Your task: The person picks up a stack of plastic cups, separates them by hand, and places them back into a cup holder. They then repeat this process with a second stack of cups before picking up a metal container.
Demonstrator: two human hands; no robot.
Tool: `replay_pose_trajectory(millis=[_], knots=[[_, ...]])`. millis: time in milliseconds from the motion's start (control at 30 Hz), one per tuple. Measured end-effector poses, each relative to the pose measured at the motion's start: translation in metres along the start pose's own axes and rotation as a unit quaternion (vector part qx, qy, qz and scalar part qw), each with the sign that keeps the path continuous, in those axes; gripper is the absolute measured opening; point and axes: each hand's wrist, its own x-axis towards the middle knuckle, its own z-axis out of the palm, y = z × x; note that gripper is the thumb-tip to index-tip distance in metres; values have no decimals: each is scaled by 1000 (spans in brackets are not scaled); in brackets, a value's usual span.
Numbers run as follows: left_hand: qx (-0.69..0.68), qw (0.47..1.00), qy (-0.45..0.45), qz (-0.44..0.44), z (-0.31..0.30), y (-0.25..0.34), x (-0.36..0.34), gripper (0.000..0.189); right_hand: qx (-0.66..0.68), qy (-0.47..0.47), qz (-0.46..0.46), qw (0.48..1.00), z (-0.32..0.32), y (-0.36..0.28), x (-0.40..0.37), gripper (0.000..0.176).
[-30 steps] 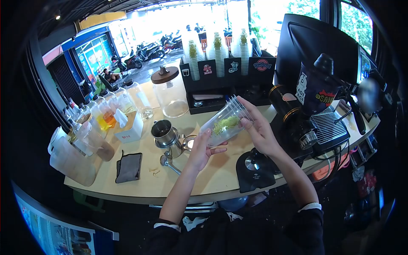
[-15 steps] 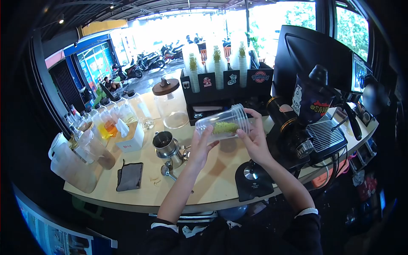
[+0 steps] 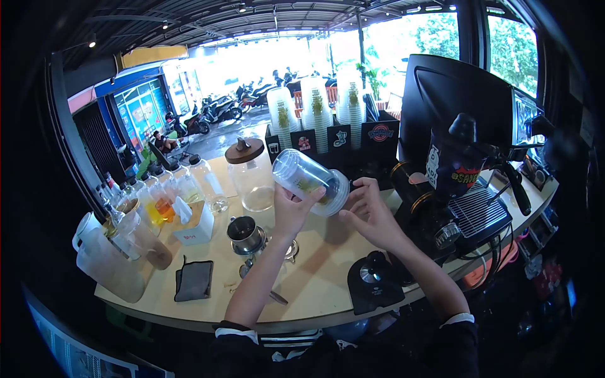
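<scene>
My left hand [image 3: 292,213] is wrapped round a small stack of clear plastic cups [image 3: 309,173] with green print. The stack lies tilted in the air above the counter, bases toward the upper left and rims toward my right hand. Just beside those rims, my right hand [image 3: 375,217] has its fingers apart and bent, thumb low and index finger high, holding nothing. Below my left forearm stands a metal coffee dripper [image 3: 246,236], and a spoon [image 3: 277,297] is partly hidden by that arm.
A wood-lidded glass jar [image 3: 249,179] stands behind the dripper, left of the black cup holder [image 3: 321,142]. Bottles, a tissue box [image 3: 193,225], pitchers [image 3: 104,258] and a dark cloth [image 3: 193,280] occupy the left. A grinder [image 3: 457,154] and tamping stand [image 3: 376,283] are right.
The cup stack has tipped, its rims swinging downward and its bases up to the left. My right hand has let go of the rim end, while my left keeps its hold.
</scene>
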Motion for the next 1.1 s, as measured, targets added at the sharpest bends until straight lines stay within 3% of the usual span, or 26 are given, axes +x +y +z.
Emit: replay_pose_trajectory(millis=[100,267,367,467,633,700,833,1033,1100], knots=[[-12,999,8,48,-1,3,7,66,-65,35,4,997,-8,-12,6,63],[120,991,-27,58,2,7,10,72,-153,24,-106,982,3,-33,21,73],[116,989,-51,75,3,11,15,71,-196,34,-150,968,11,-31,36,79],[7,998,-29,51,-6,16,30,70,-157,61,-156,973,15,-23,52,82],[105,987,-21,121,-52,34,105,66,-53,77,-82,992,25,-5,97,81],[131,983,-17,129,-64,51,138,69,24,91,-13,995,31,-2,118,77],[230,962,-21,143,-75,74,192,74,-20,97,-24,995,42,0,148,72],[303,929,-33,210,-85,51,265,79,-44,102,-36,993,58,13,186,70],[310,929,-26,199,-89,45,282,81,-97,115,-81,985,60,22,198,68]])
